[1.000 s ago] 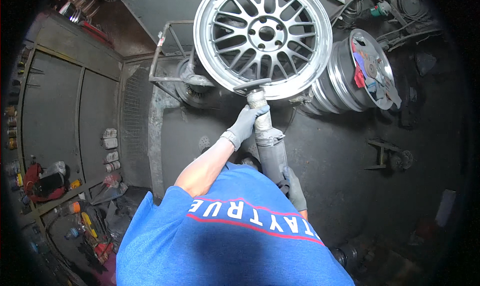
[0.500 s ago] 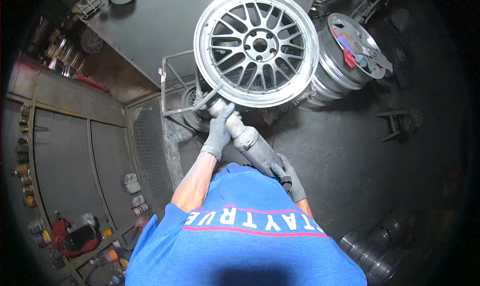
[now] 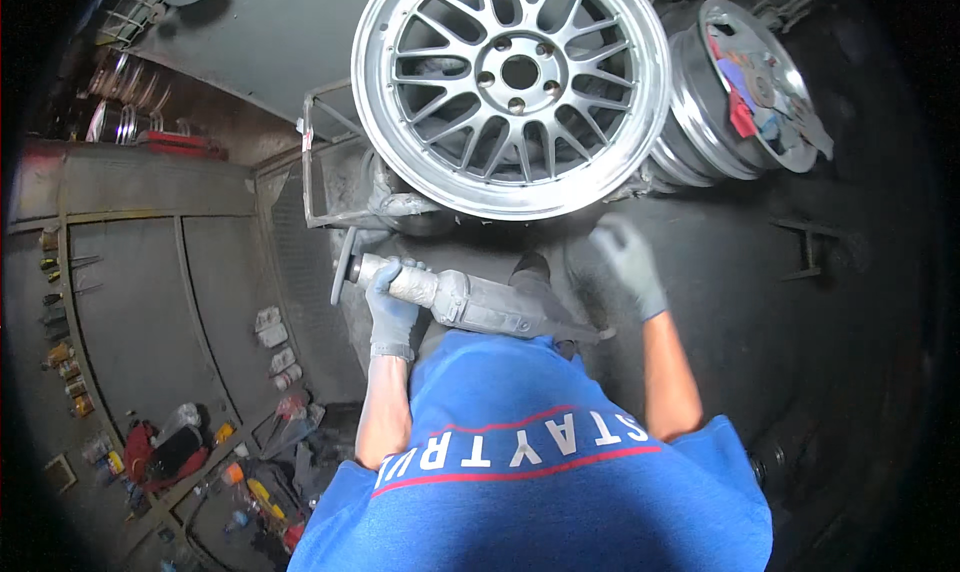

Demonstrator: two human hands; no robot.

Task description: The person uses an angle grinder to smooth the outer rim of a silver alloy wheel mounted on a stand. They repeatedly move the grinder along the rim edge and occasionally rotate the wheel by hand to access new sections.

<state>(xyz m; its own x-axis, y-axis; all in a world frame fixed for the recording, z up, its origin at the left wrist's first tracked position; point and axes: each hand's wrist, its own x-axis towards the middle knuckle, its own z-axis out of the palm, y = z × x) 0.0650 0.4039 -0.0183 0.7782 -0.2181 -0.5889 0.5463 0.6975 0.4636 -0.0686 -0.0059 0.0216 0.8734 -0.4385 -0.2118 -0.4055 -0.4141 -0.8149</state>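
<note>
My gloved left hand is closed around the pale, wrapped neck of a grey angle grinder. The grinder lies crosswise in front of my blue shirt. Its disc points left, and its tail end reaches to the right. Apart from the tool, my gloved right hand is raised near the lower right edge of the wheel. Its fingers look parted with nothing in them, though motion blurs them. Ahead, a silver multi-spoke wheel rim faces up on a metal stand. The disc does not touch it.
A metal frame stands left of the wheel. To the right, stacked rims carry cloths and discs on top. A small metal stand is on the floor at far right. Shelving with bottles and tools lines the left.
My right hand has let go of the grinder's rear and moved up and right. The grinder has swung away from the wheel to lie crosswise, my left hand still holding it.
</note>
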